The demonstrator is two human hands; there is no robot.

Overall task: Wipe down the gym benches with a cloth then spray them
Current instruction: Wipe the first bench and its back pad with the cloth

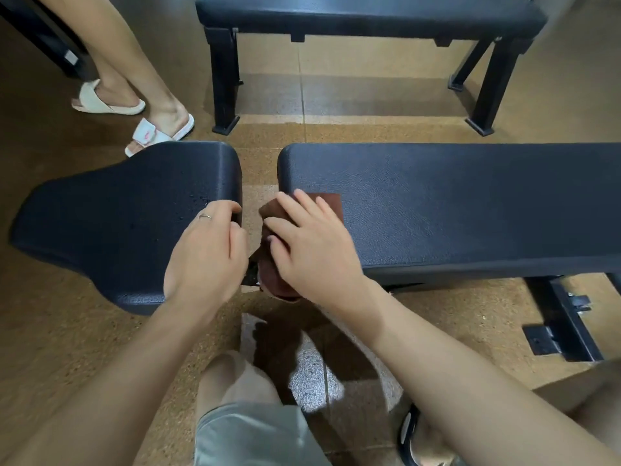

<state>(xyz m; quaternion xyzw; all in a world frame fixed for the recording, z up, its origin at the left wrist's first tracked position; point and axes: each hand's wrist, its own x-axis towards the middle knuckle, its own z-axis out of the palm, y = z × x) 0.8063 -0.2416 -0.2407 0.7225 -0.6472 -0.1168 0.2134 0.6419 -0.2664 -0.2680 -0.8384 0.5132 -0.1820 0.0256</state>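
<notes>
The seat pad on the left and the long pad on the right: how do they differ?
The seat pad is short and narrows toward its left end; the long pad is a straight rectangle. Droplets dot the seat pad; the long pad looks dry. The left hand grips the seat pad's edge; the right hand presses a brown cloth on the long pad. Both are dark, textured padding.

A gym: a black padded bench (453, 210) at 3 o'clock, its seat pad (127, 223) at 9, another bench (369, 15) at 12, on speckled rubber floor (50, 331).
</notes>
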